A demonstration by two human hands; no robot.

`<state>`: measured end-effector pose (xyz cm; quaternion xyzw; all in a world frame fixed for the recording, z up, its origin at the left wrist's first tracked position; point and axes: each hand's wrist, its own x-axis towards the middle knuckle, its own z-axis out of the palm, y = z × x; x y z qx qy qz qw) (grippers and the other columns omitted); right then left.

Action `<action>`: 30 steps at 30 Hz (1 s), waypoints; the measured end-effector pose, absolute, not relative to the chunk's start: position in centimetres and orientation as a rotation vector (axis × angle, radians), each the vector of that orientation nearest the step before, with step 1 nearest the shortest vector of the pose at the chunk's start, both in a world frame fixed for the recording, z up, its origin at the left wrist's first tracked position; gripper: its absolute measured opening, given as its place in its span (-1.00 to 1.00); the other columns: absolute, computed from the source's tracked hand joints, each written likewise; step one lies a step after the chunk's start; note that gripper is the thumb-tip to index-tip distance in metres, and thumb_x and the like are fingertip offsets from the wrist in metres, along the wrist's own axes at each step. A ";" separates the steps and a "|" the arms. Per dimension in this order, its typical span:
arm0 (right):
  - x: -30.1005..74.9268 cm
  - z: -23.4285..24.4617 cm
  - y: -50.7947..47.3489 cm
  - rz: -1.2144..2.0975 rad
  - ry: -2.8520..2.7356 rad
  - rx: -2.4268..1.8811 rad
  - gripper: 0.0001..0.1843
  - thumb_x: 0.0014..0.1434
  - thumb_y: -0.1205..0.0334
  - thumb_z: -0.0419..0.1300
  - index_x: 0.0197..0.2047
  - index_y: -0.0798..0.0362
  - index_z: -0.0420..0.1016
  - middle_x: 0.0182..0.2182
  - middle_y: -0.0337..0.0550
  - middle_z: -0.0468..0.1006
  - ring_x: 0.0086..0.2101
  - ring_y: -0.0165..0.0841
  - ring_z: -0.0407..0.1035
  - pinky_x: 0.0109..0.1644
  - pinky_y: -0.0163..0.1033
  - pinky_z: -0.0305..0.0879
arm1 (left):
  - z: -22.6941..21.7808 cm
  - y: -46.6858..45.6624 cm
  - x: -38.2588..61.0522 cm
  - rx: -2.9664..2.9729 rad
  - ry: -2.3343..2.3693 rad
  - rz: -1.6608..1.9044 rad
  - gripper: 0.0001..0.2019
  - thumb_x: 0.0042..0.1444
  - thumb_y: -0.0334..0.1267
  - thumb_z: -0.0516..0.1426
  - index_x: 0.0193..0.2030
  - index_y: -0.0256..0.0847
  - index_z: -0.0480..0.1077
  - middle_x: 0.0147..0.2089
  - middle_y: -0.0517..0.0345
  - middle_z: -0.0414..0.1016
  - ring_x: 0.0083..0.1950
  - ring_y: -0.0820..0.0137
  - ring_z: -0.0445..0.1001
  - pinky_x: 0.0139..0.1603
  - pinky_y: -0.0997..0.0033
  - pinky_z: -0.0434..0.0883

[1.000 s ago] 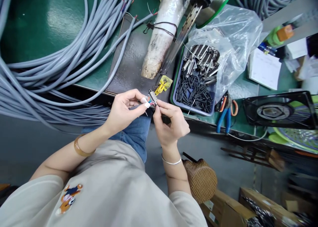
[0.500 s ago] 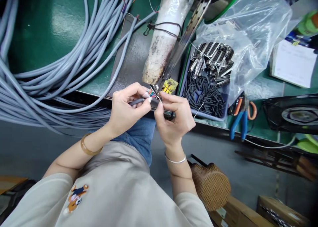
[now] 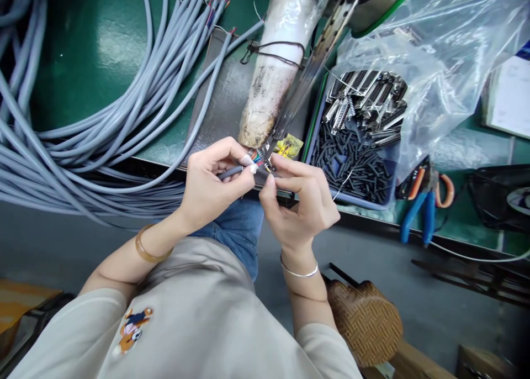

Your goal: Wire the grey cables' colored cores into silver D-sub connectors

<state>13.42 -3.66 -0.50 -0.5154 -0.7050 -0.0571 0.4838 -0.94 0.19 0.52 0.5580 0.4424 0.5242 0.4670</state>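
Note:
My left hand (image 3: 219,180) is closed in a pinch on a grey cable (image 3: 232,172), close to its stripped end. Coloured wires (image 3: 257,157) fan out from the cable toward a small metal connector (image 3: 265,148), partly hidden by the fingers. My right hand (image 3: 300,194) is closed too, with thumb and forefinger pinching a thin wire (image 3: 268,169) beside the connector. Just above the fingertips, a soldering iron with a perforated metal barrel (image 3: 331,31) points down at the connector. A yellow sponge-like piece (image 3: 290,146) lies right of the tip.
A blue bin (image 3: 389,199) holds black sleeves (image 3: 351,163) and metal connectors (image 3: 368,97), with a plastic bag (image 3: 447,69) over its back. Blue-handled pliers (image 3: 428,213) lie to the right. A wrapped white hose (image 3: 273,64) hangs ahead. Grey cables (image 3: 124,108) fill the left.
The view has shifted, so the bin and pliers appear further right. The right hand's fingertips sit slightly lower and farther right; both hands keep their pinch by the connector.

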 end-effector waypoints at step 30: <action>13.8 0.5 -3.7 -0.122 -1.748 -1.307 -0.84 0.21 0.39 0.36 -0.27 -0.03 0.47 -0.17 -0.19 0.71 -0.21 -0.36 0.63 -0.12 -0.28 0.59 | 1.3 -0.1 -1.0 1.314 1.111 1.226 -0.88 0.01 -0.38 0.30 -0.43 -0.21 0.42 -0.42 0.22 0.45 -0.44 0.56 0.41 -0.53 0.62 0.29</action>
